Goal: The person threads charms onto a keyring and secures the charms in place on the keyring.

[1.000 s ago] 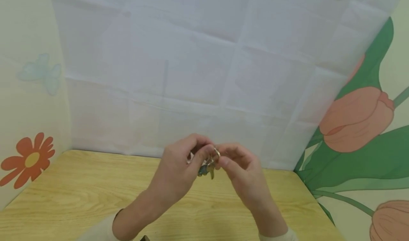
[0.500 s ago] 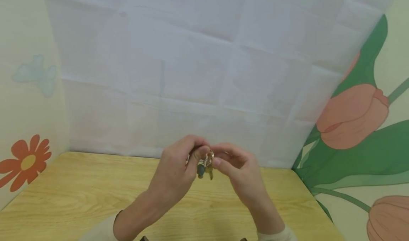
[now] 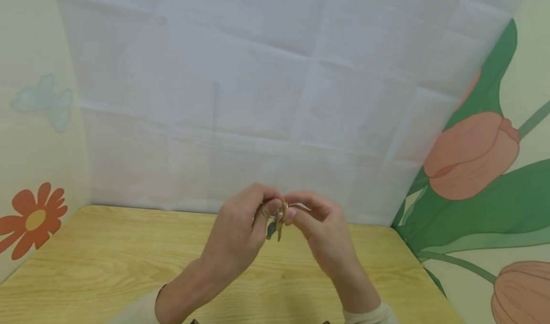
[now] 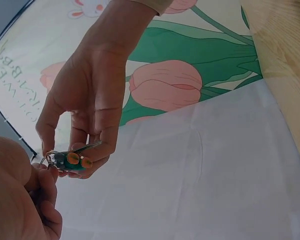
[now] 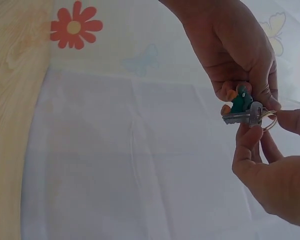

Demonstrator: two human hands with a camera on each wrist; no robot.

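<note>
Both hands meet at a metal key ring [image 5: 271,120], held up above the table. My left hand [image 3: 236,226] pinches it between thumb and forefinger. On the other side my right hand [image 3: 326,228] also pinches the ring, thumb in front. A silver key [image 5: 237,118] hangs from the ring, pointing down in the head view. Beside it dangles a small teal charm [image 5: 238,103] with round orange parts [image 4: 73,158], just below the left thumb. In the head view the fingers hide part of the ring.
A wood-grain table [image 3: 142,257] lies under the hands. Behind it hangs a creased white cloth [image 3: 240,99]. Side panels carry a red flower [image 3: 36,220] on the left and pink tulips [image 3: 470,157] on the right.
The ring has turned from facing the camera to nearly edge-on, and the fingertips have come closer together. The key and teal charm have swung to hang more directly downward, slightly to the left.
</note>
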